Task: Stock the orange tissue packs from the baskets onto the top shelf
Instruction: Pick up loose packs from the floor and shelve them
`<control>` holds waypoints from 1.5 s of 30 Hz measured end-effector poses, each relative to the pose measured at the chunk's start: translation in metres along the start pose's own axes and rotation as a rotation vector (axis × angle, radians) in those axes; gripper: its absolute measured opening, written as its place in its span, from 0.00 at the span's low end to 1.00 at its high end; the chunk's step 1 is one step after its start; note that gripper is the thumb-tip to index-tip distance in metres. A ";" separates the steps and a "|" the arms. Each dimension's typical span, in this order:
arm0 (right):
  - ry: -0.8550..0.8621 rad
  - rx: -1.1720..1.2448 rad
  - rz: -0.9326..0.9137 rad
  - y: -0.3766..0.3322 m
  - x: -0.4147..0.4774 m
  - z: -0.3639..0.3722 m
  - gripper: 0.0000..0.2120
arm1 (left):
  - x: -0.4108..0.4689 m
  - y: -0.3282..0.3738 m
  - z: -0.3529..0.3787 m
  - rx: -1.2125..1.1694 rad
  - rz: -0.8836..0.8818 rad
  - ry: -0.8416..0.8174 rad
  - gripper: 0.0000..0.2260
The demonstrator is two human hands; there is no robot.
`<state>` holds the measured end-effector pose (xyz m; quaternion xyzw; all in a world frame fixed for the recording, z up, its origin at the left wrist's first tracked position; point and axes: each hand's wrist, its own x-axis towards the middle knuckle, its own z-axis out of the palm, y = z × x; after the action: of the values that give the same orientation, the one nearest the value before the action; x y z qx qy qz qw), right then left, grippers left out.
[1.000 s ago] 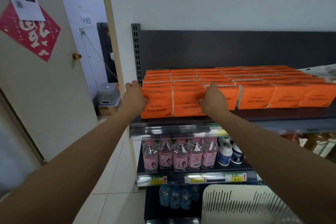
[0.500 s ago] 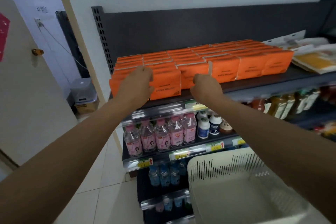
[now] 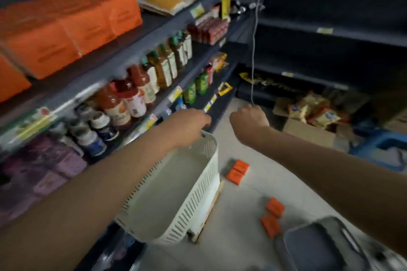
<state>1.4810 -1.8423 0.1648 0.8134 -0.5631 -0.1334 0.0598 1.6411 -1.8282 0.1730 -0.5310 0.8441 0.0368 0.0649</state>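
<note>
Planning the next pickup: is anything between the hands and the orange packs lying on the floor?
Nothing visible blocks them. The orange packs lie on open floor beyond the white basket, which sits left of the path from the right hand.

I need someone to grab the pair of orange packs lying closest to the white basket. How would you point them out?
Start at the white slatted basket on the floor below the shelves. Just right of its far corner, two orange tissue packs lie touching on the pale tiles. The other two floor packs lie nearer, beside a grey bin.

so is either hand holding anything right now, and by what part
Nothing visibly held. The left hand hovers over the white basket's far rim; the right hand is a loose fist; blur hides the fingers.
</note>
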 end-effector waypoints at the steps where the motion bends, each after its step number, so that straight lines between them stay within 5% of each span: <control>1: -0.043 0.008 0.044 0.019 -0.007 0.016 0.15 | 0.018 0.017 0.007 -0.012 0.043 -0.016 0.09; 7: -0.216 0.092 0.195 0.115 -0.037 0.101 0.13 | 0.110 0.104 0.050 -0.098 0.174 -0.161 0.16; 18: -0.443 0.218 0.196 0.202 -0.014 0.250 0.12 | 0.204 0.165 0.154 -0.192 0.063 -0.387 0.10; 29: -0.578 0.316 0.372 0.189 0.029 0.440 0.12 | 0.264 0.138 0.353 -0.307 -0.021 -0.517 0.11; 45: -0.601 0.367 0.574 0.135 0.071 0.774 0.10 | 0.343 0.125 0.705 -0.353 -0.103 -0.491 0.11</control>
<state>1.1624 -1.9157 -0.5528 0.5467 -0.7724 -0.2397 -0.2170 1.4316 -1.9880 -0.5762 -0.5514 0.7556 0.3067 0.1757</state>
